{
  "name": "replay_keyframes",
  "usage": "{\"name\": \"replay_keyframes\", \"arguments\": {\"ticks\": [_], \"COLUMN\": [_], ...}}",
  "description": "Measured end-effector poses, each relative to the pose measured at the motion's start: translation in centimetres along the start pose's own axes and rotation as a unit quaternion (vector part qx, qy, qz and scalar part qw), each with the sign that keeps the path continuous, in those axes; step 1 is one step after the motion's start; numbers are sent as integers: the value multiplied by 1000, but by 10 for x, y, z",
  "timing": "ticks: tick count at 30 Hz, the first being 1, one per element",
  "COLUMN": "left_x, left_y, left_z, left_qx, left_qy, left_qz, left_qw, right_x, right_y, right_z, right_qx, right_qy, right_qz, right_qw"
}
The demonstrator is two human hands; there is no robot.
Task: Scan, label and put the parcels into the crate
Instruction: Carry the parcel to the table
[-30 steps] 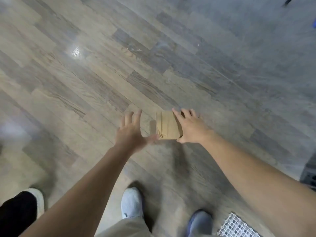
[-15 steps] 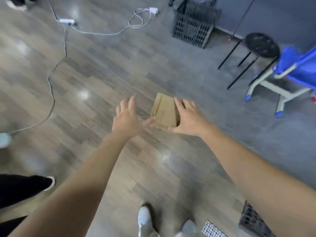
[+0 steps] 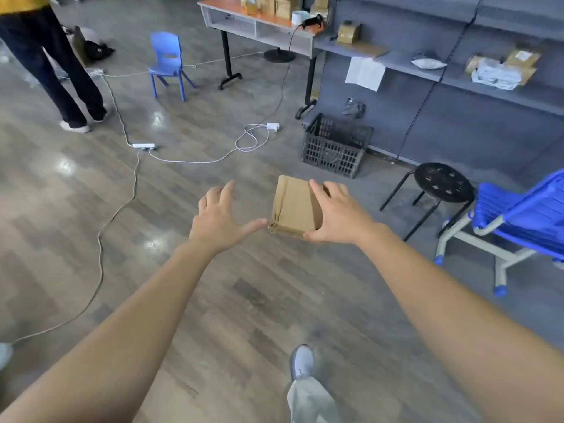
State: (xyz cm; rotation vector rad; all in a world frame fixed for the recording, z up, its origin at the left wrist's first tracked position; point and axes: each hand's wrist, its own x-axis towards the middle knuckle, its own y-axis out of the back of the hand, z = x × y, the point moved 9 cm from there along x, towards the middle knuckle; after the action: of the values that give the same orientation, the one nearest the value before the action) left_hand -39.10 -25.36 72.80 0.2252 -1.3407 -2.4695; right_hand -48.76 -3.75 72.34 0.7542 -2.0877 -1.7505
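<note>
1. Since half a second ago, both hands and the parcel have stayed together while the room swung into view.
2. Right hand clasps the parcel's right side, thumb beneath.
3. Left hand is spread, thumb tip just beside the parcel's lower-left corner.
4. Crate sits on the floor beyond the parcel.

A: Camera position?
B: One head-worn wide-angle view, facing forward and down over both forearms; floor near, table and shelves far.
A: Shared coverage?
B: None; single view.
</note>
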Motion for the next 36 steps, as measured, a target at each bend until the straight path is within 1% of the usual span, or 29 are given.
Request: {"name": "replay_keyframes", "arguments": {"ticks": [5, 9, 17, 25, 30, 36], "left_x": [98, 177, 351, 560, 677, 818], "left_y": [18, 40, 71, 89, 100, 99], "left_z": [37, 59, 60, 31, 20, 17], "left_qx": [19, 20, 24, 21, 0, 10], "left_qy": [5, 1, -13, -42, -56, -72], "left_qz": [13, 37, 62, 25, 17, 11], "left_qw": [1000, 999, 998, 999, 998, 997], "right_x": [103, 186, 362, 547, 649, 779], "right_y": [45, 85, 138, 164, 185, 197], "right_z": [32, 48, 54, 63, 67, 97], "right_qx": [22, 11, -19, -18, -19, -15], "right_qy": [25, 46, 80, 49, 34, 18], "right_qz": [13, 26, 41, 20, 19, 18], "right_qw": [999, 999, 996, 998, 999, 1000]}}
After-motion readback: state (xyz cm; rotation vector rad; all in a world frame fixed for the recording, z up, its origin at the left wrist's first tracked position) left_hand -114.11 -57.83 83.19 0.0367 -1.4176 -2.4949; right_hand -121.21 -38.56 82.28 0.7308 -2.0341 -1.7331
